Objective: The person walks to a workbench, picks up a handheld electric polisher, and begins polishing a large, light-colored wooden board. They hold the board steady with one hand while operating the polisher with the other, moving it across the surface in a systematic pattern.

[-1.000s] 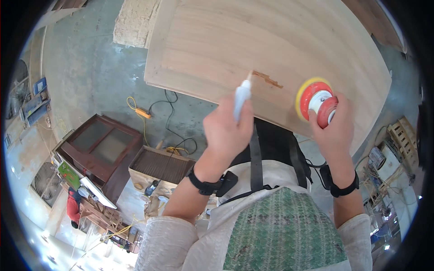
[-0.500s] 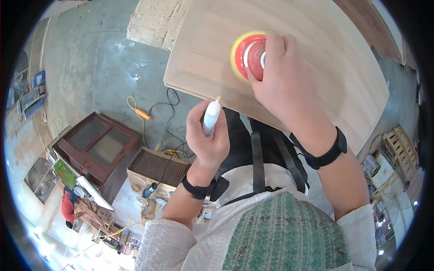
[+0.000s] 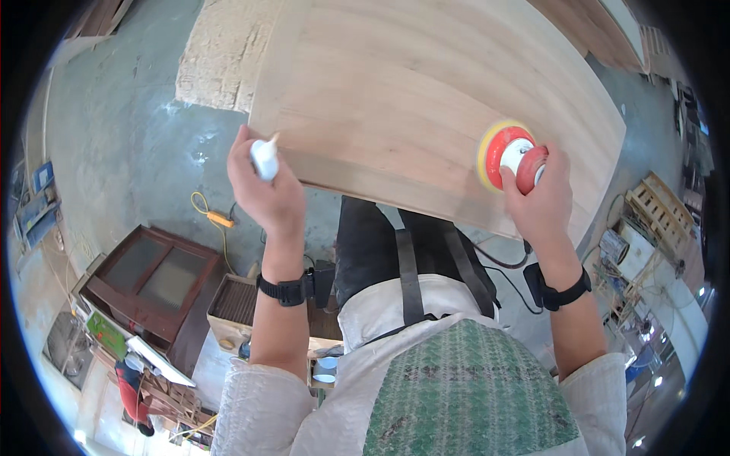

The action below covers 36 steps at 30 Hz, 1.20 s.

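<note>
A pale wooden panel [image 3: 380, 99] spreads out ahead of me. On its right part rests a round red sander [image 3: 506, 150] with a white middle and a yellow rim. My right hand [image 3: 549, 201] is closed around the sander's red knob. In my left hand [image 3: 272, 201] is a small white squeeze bottle [image 3: 265, 161], its pale pointed nozzle tilted up. That hand is beside the panel's near left corner, and I cannot tell if it touches the wood. Both wrists wear black bands.
A rough, cream-coloured block [image 3: 224, 57] lies along the panel's left side. On the grey floor, a yellow cable has an orange connector [image 3: 220, 219]. A dark red cabinet frame [image 3: 171, 273] stands lower left. Slatted wood [image 3: 661, 209] is at right. Another person [image 3: 131, 391] in red is far lower left.
The sander, with my right hand on it, has moved right and nearer across the panel. My left hand has moved left with the bottle. The whole view has shifted slightly.
</note>
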Each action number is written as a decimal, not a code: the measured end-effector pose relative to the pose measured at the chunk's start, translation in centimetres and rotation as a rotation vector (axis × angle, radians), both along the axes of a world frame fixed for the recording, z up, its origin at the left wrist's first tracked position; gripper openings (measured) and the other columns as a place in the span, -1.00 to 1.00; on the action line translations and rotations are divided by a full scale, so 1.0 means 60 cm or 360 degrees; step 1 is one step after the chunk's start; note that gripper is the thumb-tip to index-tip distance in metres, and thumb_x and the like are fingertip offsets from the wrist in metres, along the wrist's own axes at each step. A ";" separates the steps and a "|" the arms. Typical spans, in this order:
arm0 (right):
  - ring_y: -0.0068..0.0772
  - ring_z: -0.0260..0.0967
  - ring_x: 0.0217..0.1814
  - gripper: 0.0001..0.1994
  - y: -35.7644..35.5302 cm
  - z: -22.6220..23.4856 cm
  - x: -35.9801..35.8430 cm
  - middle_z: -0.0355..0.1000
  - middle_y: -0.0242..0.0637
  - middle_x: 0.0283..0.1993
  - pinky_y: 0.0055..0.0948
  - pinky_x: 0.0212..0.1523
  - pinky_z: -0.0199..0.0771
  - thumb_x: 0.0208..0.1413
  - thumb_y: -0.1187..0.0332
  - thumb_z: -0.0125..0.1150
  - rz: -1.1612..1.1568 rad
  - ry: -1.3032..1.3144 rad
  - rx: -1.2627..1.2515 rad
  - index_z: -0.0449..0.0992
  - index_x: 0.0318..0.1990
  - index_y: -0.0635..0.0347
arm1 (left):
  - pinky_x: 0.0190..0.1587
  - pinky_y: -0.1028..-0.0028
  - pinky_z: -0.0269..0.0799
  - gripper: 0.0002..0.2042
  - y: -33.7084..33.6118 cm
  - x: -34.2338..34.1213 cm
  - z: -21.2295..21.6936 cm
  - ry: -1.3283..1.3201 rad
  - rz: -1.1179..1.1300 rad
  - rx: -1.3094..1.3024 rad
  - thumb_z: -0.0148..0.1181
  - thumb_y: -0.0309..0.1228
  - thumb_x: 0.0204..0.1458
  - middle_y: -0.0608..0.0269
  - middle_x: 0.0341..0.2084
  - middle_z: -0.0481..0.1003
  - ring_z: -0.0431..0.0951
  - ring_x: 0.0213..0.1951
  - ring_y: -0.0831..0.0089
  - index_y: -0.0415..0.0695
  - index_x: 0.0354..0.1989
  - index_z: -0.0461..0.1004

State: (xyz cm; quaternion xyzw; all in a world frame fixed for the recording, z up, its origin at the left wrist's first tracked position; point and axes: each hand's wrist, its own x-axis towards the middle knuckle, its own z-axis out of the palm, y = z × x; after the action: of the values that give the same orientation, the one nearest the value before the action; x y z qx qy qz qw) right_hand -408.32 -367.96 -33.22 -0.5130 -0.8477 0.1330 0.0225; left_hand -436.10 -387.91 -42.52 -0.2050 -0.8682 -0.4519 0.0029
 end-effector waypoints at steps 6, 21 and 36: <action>0.14 0.50 -0.05 -0.35 -0.021 -0.005 -0.050 0.40 -0.02 0.02 -0.02 -0.14 0.57 -0.02 0.27 0.51 0.0235 0.0069 0.0072 0.33 0.20 0.25 | 0.22 0.35 0.44 -0.73 0.004 0.012 -0.008 -0.0008 0.0055 0.0051 0.14 -0.60 0.27 -0.02 0.13 0.55 0.55 0.14 0.29 -0.34 0.12 0.47; -0.07 0.61 -0.26 -0.76 -0.079 -0.016 -0.450 0.48 -0.13 -0.22 -0.18 -0.41 0.62 0.11 0.33 0.34 0.0856 0.0466 0.0096 0.43 -0.18 0.22 | 0.15 0.40 0.44 -0.85 -0.048 -0.005 0.011 -0.0539 -0.0020 0.0594 0.12 -0.61 0.29 -0.08 0.18 0.52 0.55 0.11 0.38 -0.26 0.00 0.43; 0.10 0.49 0.04 -0.30 0.013 -0.025 0.165 0.44 0.01 0.08 -0.09 0.10 0.51 -0.01 0.24 0.55 -0.0265 -0.0097 0.0283 0.33 0.24 0.27 | 0.46 -0.07 0.04 -0.81 -0.025 0.022 0.049 0.0184 -0.1028 -0.0332 0.26 -0.47 0.15 -0.11 0.33 0.42 0.22 0.47 -0.15 -0.21 -0.09 0.55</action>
State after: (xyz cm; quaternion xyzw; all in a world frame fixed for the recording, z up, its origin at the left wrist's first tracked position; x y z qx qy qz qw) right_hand -398.44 -367.20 -34.72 -0.5815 -0.8108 0.0394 0.0532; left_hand -434.77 -389.41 -39.59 -0.4937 -0.7985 -0.3258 -0.1119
